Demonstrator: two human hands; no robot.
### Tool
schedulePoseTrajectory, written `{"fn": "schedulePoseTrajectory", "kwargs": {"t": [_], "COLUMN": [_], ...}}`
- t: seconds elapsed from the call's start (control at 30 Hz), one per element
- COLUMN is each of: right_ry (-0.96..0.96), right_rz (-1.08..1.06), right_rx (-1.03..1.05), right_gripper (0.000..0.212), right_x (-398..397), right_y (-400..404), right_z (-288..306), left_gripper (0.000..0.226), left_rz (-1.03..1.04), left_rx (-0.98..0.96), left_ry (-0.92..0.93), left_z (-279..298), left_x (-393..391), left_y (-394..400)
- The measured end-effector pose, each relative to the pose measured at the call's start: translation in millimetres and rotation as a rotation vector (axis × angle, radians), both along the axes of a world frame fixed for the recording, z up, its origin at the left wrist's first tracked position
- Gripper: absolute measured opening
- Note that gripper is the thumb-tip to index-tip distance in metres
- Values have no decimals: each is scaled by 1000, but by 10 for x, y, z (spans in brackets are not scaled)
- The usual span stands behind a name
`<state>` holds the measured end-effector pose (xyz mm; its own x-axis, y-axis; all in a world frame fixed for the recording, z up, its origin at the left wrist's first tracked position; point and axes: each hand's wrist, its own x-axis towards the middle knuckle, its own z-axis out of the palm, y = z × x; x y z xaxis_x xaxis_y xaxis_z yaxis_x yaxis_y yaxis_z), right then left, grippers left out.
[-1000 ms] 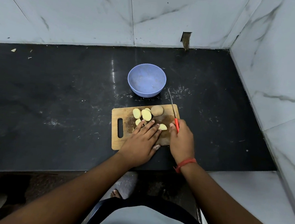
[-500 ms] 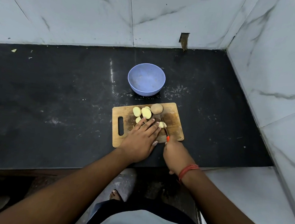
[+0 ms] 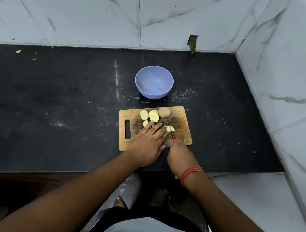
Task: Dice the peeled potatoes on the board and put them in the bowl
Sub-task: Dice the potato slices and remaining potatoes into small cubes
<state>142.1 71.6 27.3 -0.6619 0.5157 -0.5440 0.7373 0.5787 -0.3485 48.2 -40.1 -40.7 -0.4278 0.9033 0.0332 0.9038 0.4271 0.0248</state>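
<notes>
Head cam is looking down at a dark matte stone surface (image 3: 57, 108), dusty w/ pale specks, running into glossy veined marble walls. Wooden board (image 3: 182, 134), rectangular w/ a slot handle at its left end & a worn, stained middle, is lying near the front edge. Round blue plastic bowl (image 3: 154, 82) is sitting just beyond the board, holding no potato yet. Left hand (image 3: 146, 144) is lying flat, fingers straight, pressing down a potato piece that's mostly hidden under it. Right hand (image 3: 179, 154) is gripping a thin knife (image 3: 170, 130) by its red handle, blade lying along the left fingertips beside a small cut piece. Pale yellow halves (image 3: 154, 116), smooth & oval, are lying cut-face up at the board's far side, touching a whole potato (image 3: 164, 111), round & duller tan. Step looks like early dicing; next probably needs slow cuts w/ fingertips kept clear, then scooping bits to the bowl.
</notes>
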Motion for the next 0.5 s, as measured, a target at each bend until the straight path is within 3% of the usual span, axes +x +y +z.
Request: {"fn": "schedulePoseTrajectory", "kwargs": {"t": [0.5], "right_ry": [-40], "right_rz": [3], "right_rx": [15], "right_gripper": [35], "right_x": [4], "right_y": [-5], "right_z": [-34], "left_gripper": [61], "left_rz": [8], "left_rx": [5], "left_ry": [-21], "left_z": [-32], "left_x": [-7], "left_y": [-8]}}
